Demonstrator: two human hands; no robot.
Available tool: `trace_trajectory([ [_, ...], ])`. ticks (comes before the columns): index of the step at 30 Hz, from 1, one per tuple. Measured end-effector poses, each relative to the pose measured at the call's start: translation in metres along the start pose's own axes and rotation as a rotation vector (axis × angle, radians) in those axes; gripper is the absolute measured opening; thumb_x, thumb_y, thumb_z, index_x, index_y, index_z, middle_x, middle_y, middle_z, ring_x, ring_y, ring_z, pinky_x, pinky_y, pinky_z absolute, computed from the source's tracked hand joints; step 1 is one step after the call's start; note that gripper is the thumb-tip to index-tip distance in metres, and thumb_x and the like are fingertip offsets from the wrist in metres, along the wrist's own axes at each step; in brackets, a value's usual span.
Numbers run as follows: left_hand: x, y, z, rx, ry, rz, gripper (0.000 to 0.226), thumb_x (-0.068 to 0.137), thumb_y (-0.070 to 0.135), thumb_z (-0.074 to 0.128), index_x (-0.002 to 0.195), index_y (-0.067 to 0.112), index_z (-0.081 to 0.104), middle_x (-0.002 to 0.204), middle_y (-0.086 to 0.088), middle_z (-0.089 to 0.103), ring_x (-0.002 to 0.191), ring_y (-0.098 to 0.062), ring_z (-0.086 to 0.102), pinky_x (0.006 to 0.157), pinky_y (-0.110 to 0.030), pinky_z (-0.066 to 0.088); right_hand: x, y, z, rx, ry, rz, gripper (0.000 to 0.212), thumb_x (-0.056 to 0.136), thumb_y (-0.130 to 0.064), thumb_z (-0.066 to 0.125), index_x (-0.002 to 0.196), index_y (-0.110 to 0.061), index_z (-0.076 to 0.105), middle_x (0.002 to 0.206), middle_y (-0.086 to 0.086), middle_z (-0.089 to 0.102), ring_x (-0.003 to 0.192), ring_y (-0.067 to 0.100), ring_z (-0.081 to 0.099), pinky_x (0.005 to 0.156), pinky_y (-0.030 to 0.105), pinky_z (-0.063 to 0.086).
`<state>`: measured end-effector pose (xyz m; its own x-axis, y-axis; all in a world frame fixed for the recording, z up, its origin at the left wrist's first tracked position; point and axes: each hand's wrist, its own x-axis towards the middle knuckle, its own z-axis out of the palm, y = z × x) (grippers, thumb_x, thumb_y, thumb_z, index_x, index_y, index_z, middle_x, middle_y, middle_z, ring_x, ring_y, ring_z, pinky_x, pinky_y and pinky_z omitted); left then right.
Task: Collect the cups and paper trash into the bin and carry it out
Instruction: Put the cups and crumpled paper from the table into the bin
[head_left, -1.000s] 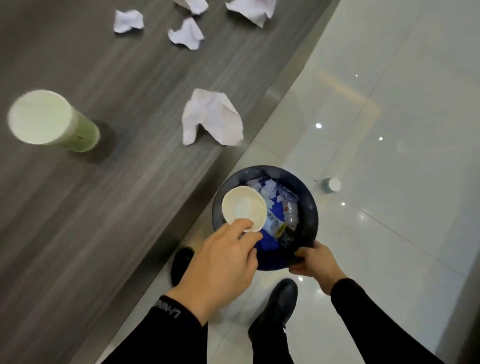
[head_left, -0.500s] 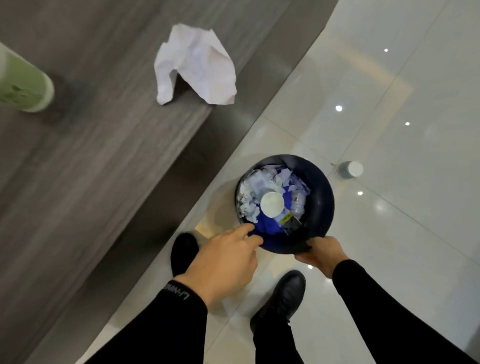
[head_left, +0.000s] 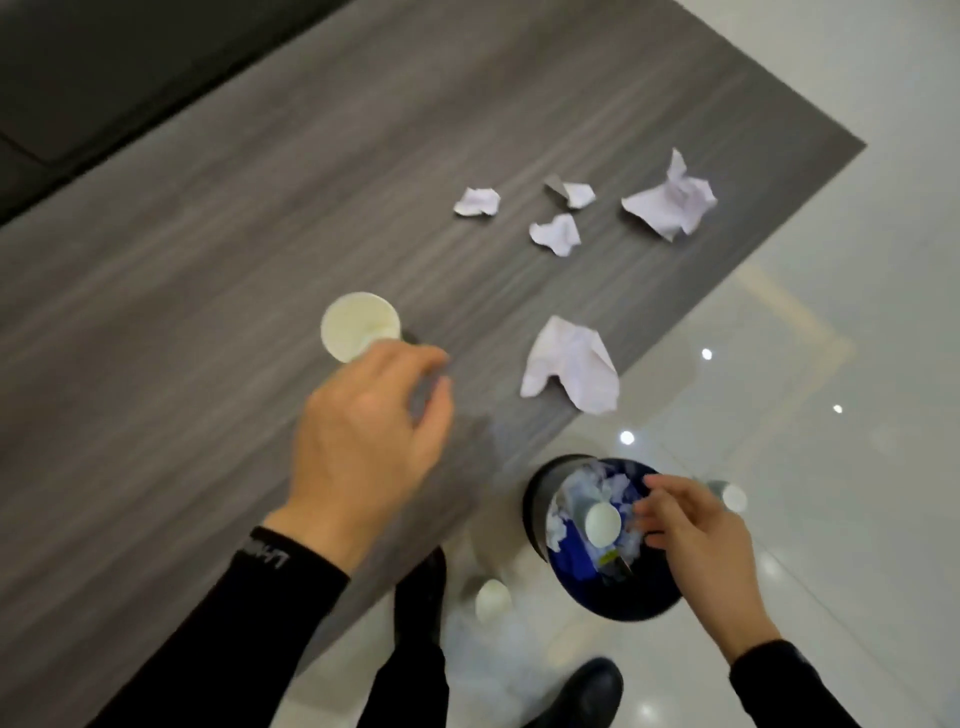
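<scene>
The bin (head_left: 536, 499) sits at floor level just off the counter's (head_left: 208, 312) right edge, its mouth turned up toward you. It is packed with white and blue paper trash (head_left: 597, 486). 1 white cup (head_left: 602, 525) lies on top of that heap and shows you a round end; you cannot tell which end.

Your right hand (head_left: 696, 530) is over the bin's right rim. Its fingers (head_left: 655, 484) are bent and apart above the trash, and you cannot tell whether they grip the rim.

On the counter, well in from that edge, a paper cup (head_left: 360, 326) has its open mouth facing up at you. Its long axis runs down under your left hand (head_left: 363, 441). That hand's fingers (head_left: 415, 358) are curved and spread, thumb apart, right beside the cup's wall; blur hides any contact.

1 big crumpled sheet (head_left: 571, 371) lies at the right edge, between cup and bin. Toward the far right corner are 3 small scraps (head_left: 556, 235) and another crumpled sheet (head_left: 670, 200).

A pale round object (head_left: 491, 600) is on the floor beside your shoe (head_left: 421, 592).
</scene>
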<state>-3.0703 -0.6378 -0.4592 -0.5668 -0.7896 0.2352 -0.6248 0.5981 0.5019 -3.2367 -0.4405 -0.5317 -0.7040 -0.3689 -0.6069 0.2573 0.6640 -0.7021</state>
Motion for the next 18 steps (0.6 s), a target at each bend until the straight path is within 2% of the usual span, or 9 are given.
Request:
trace_trajectory([
  [2,0.010,-0.031,-0.015,0.062,0.058,-0.176,0.024,0.076,0.025,0.069,0.098,0.015,0.066,0.097,-0.010,0.062,0.066,-0.029,0.060,0.060,-0.038,0.052,0.000,-0.027,0.011,-0.021,0.009,-0.077,0.023,0.087,-0.007,0.052,0.084,-0.026,0.066,0.063,-0.007,0.071,0.064,0.005,0.067,0.064,0.021,0.054],
  [5,0.011,-0.062,-0.010,0.173,-0.123,-0.365,0.045,0.070,0.033,0.075,0.112,0.021,0.063,0.129,-0.018,0.048,0.091,-0.038,0.061,0.077,-0.047,0.051,0.003,-0.053,0.028,0.009,0.021,-0.138,0.023,0.086,-0.006,0.051,0.088,-0.023,0.066,0.066,-0.009,0.072,0.061,-0.002,0.065,0.064,0.014,0.054],
  [7,0.008,-0.073,0.000,0.183,-0.231,-0.401,0.044,0.071,0.031,0.075,0.112,0.022,0.064,0.144,-0.018,0.038,0.106,-0.037,0.058,0.086,-0.046,0.048,0.004,-0.062,0.040,0.035,0.015,-0.152,0.024,0.086,-0.004,0.050,0.090,-0.020,0.067,0.065,-0.006,0.070,0.061,-0.002,0.064,0.059,0.008,0.052],
  [9,0.006,-0.080,0.007,0.116,-0.273,-0.397,0.031,0.074,0.027,0.073,0.103,0.019,0.069,0.138,-0.011,0.048,0.107,-0.034,0.059,0.085,-0.041,0.047,0.004,-0.067,0.050,0.055,-0.004,-0.148,0.023,0.087,-0.002,0.049,0.090,-0.018,0.067,0.067,-0.005,0.069,0.059,-0.003,0.064,0.057,0.007,0.052],
  [11,0.008,-0.085,0.009,0.078,-0.298,-0.368,0.019,0.075,0.023,0.072,0.091,0.013,0.071,0.122,-0.007,0.060,0.099,-0.033,0.061,0.078,-0.036,0.045,0.003,-0.068,0.056,0.068,-0.018,-0.146,0.024,0.088,-0.002,0.050,0.088,-0.019,0.066,0.065,-0.006,0.069,0.057,-0.003,0.063,0.056,0.007,0.051],
  [13,0.011,-0.083,0.008,0.067,-0.291,-0.294,0.015,0.074,0.018,0.073,0.084,0.008,0.070,0.112,-0.010,0.064,0.093,-0.033,0.063,0.071,-0.034,0.045,0.004,-0.067,0.054,0.085,-0.006,-0.134,0.024,0.087,-0.002,0.050,0.086,-0.020,0.066,0.064,-0.006,0.069,0.056,-0.001,0.063,0.057,0.012,0.052],
  [15,0.011,-0.066,0.007,0.023,-0.231,-0.137,0.014,0.072,0.018,0.075,0.080,0.008,0.068,0.108,-0.010,0.066,0.089,-0.030,0.065,0.066,-0.032,0.048,0.007,-0.063,0.042,0.104,0.065,-0.119,0.024,0.087,-0.001,0.048,0.088,-0.016,0.066,0.067,-0.002,0.068,0.054,-0.001,0.063,0.056,0.012,0.053],
  [18,-0.005,-0.015,0.018,-0.080,-0.209,0.125,0.015,0.077,0.030,0.066,0.083,0.016,0.064,0.112,-0.004,0.065,0.090,-0.020,0.063,0.065,-0.026,0.050,0.014,-0.058,0.003,0.168,0.228,-0.077,0.024,0.086,0.002,0.046,0.095,-0.011,0.064,0.072,0.004,0.065,0.050,0.001,0.062,0.049,0.009,0.051],
])
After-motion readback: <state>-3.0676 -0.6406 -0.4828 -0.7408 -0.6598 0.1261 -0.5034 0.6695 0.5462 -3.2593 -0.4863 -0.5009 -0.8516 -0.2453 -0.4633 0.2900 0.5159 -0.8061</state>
